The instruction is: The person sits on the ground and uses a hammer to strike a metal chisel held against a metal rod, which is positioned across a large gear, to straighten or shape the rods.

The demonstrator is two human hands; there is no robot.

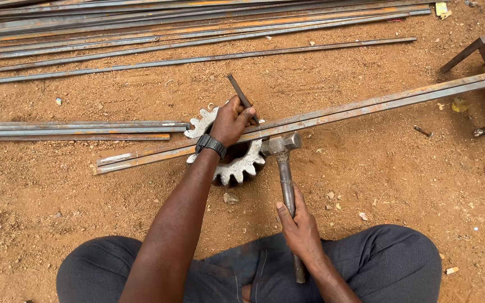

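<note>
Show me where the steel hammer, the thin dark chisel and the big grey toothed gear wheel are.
steel hammer (280, 145): head view, on its metal head.
thin dark chisel (237, 88): head view, on the shaft above the left hand.
big grey toothed gear wheel (246, 164): head view, on the toothed rim at lower right.

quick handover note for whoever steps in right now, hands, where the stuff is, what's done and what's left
Left hand: closed around a chisel, held tilted with its tip down on the flat steel bars.
Right hand: gripping the hammer by its handle, head resting beside the bars, close to the chisel.
The bars lie across a large gear wheel on the dirt, used as a support.
Done: chisel set in place, hammer in hand.
Left: no cut is visible in the bars at the chisel. More bars lie to the left.
</note>
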